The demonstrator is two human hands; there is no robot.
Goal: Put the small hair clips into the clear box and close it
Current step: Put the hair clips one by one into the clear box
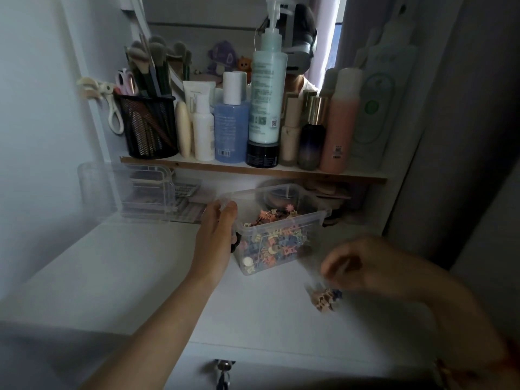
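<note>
The clear box [312,218] stands open on the white table, half full of small coloured hair clips [277,244]. My left hand [218,235] grips the box's left end, thumb over the rim. To the right and nearer me, my right hand [357,266] is blurred and pinches a small bunch of hair clips [326,299] that hangs just above the table. The box's clear lid [126,190] lies to the left, under the shelf.
A wooden shelf [253,171] above the box carries bottles [266,88], tubes and a black mesh cup of brushes [149,128]. Flat cases sit under the shelf behind the box. A drawer with a key [223,370] is at the table's front.
</note>
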